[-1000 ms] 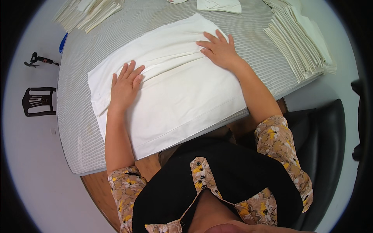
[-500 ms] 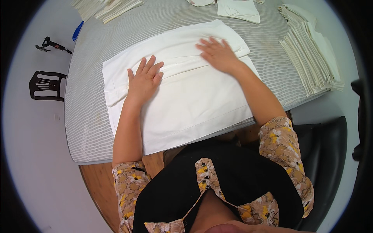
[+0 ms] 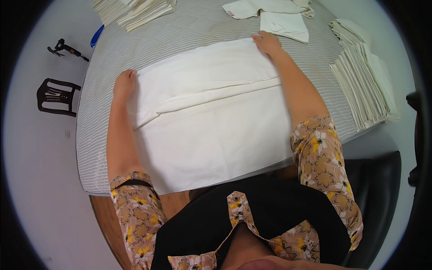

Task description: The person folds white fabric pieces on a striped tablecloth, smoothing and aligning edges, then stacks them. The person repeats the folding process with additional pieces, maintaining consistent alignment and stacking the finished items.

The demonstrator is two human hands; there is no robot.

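Note:
A white cloth (image 3: pixel 216 139) lies spread before me, with a raised fold running across its middle and its near edge at the table's front. At its far left corner, my left hand (image 3: pixel 125 83) is closed with the cloth's edge pinched between thumb and fingers. My right hand (image 3: pixel 269 44) grips the far right corner in the same way, fingers curled over the edge. Both arms are stretched forward along the cloth's sides.
The cloth rests on a table with a grey striped cover (image 3: pixel 96 130). To the right stands a tall stack of folded off-white cloths (image 3: pixel 360 85); more folded cloths (image 3: pixel 146 13) lie far left. Loose white pieces (image 3: pixel 284 26) are at the back. A dark chair (image 3: pixel 57 96) stands beyond the left side.
Both hands have gone from lying flat on the cloth to holding its far corners, the left moving outward, the right moving farther away. The cloth's far part looks flatter.

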